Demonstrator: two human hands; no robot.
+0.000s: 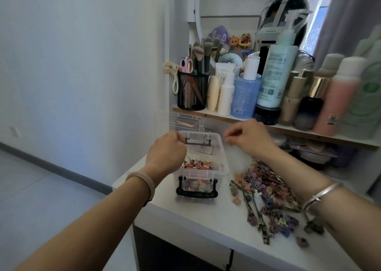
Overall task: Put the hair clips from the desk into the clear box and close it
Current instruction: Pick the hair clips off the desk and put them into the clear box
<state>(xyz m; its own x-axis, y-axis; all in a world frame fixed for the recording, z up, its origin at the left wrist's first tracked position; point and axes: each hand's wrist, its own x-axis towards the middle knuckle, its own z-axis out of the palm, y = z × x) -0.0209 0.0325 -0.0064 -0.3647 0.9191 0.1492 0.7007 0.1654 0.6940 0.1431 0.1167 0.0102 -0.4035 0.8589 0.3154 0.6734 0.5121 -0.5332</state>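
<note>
Watch the left edge first. The clear box (223, 157) stands open near the left end of the counter (195, 219), so a clip let go too early could miss the rim and likely fall to the floor. Your right forearm also hangs low over the loose hair clips (266, 194) spread to the right of the box; a careless sweep could push some off the near edge.

Your left hand (165, 153) hovers over the box's left rim, knuckles up and fingers curled under; I cannot tell whether it grips a clip. Your right hand (249, 138) is raised beyond the pile, fingers drawn together and blurred, its hold unclear. Some clips already lie in the box; the lid (185, 120) sits just behind it.
</note>
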